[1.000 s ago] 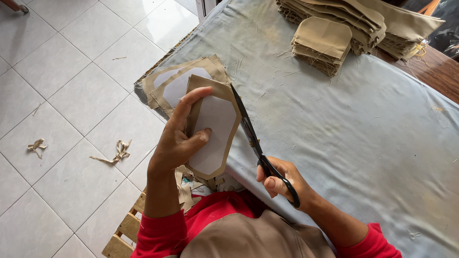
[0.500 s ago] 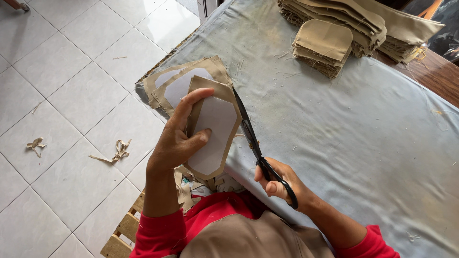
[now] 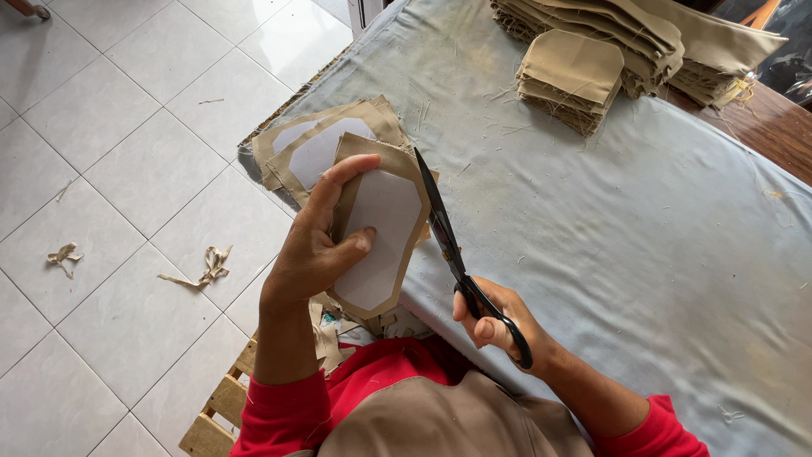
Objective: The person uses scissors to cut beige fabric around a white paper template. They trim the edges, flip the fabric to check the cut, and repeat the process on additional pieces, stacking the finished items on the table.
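1. My left hand (image 3: 317, 245) pinches the tan fabric piece (image 3: 381, 228), thumb on its white template face and fingers curled over its top edge, holding it tilted up above the near edge of the table (image 3: 609, 245).
2. My right hand (image 3: 495, 317) is closed through the loops of the black scissors (image 3: 452, 254); the blades lie along the right edge of the piece, touching it. I cannot tell how far the blades are parted.
3. Two more cut-out pieces (image 3: 317, 148) lie flat on the grey-blue table cover just behind the held one.
4. Stacks of tan pieces (image 3: 592, 59) sit at the far side of the table, well apart from my hands.
5. A wooden crate (image 3: 220, 406) stands by my left elbow; its contents are hidden.
6. Fabric scraps (image 3: 207, 267) lie on the tiled floor (image 3: 110, 152).
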